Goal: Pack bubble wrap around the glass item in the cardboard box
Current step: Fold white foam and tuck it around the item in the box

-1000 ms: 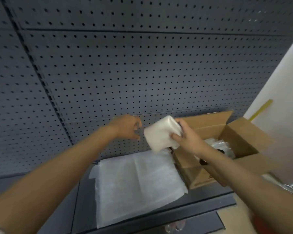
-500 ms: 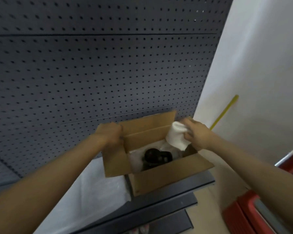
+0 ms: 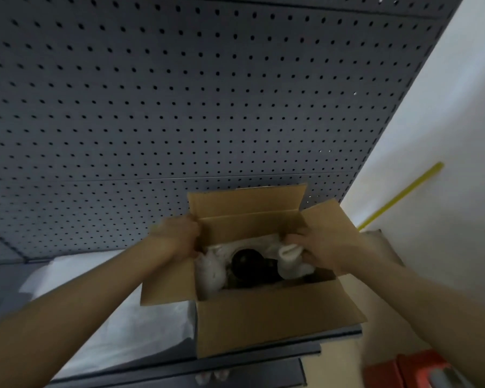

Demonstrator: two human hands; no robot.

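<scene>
Brown cardboard fills the middle of your view: the cardboard box (image 3: pixel 263 317) sits open on the dark shelf (image 3: pixel 235 371), its four flaps folded outward, in front of the grey pegboard (image 3: pixel 179 107). Your left hand (image 3: pixel 177 239) grips the box's left rim where the left flap bends out, fingers curled over the edge. Your right hand (image 3: pixel 322 247) is down inside the box at its right side, fingers closed on a white wad of bubble wrap (image 3: pixel 291 261) that lies against the right of the dark glass item (image 3: pixel 248 261). The glass item rests low in the middle of the box, with more white wrap (image 3: pixel 210 270) bunched on its left side and behind it. Beside the box on the left, a loose sheet of wrap (image 3: pixel 118 326) lies flat on the shelf. At the lower right corner you can see something red (image 3: pixel 420 371), blurred.
</scene>
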